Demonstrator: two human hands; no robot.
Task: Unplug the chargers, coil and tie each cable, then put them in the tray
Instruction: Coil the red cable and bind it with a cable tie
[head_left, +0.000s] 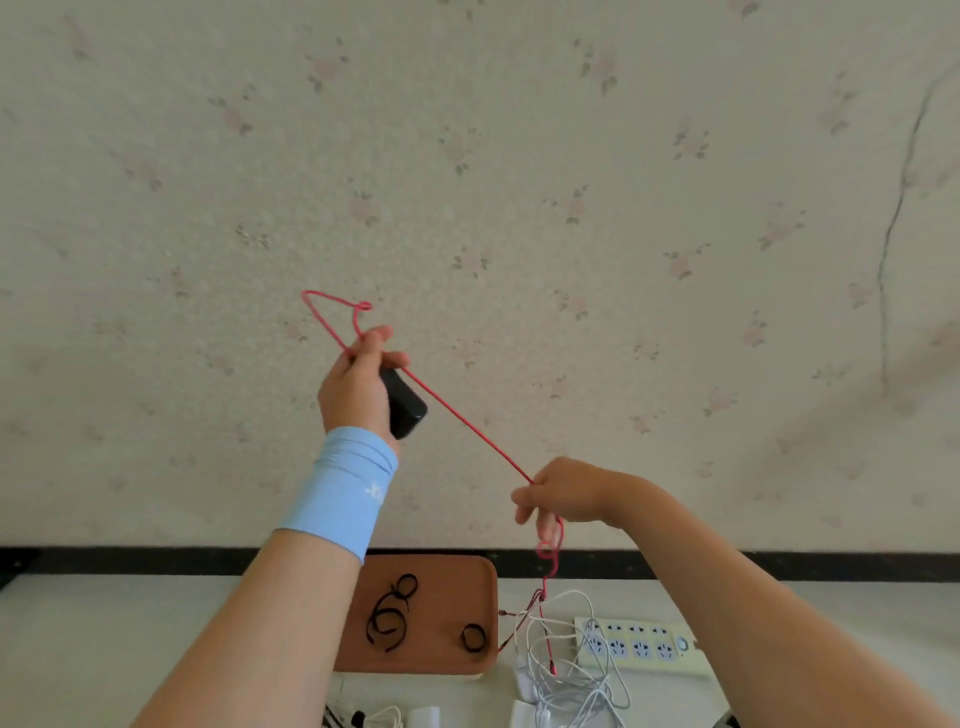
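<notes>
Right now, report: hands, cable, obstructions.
Left hand grips black charger and red cable loop. Right hand pinches it lower, taut between hands. Tail hangs among white cables beside tray.

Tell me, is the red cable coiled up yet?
Not yet. The red cable runs stretched between the left hand and right hand, with only one loop up top.

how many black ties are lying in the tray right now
3 in the brown tray: a small ring at the far side, a larger curled tie next to it, another ring at the right. The left forearm hides the tray's left edge, so maybe more.
</notes>
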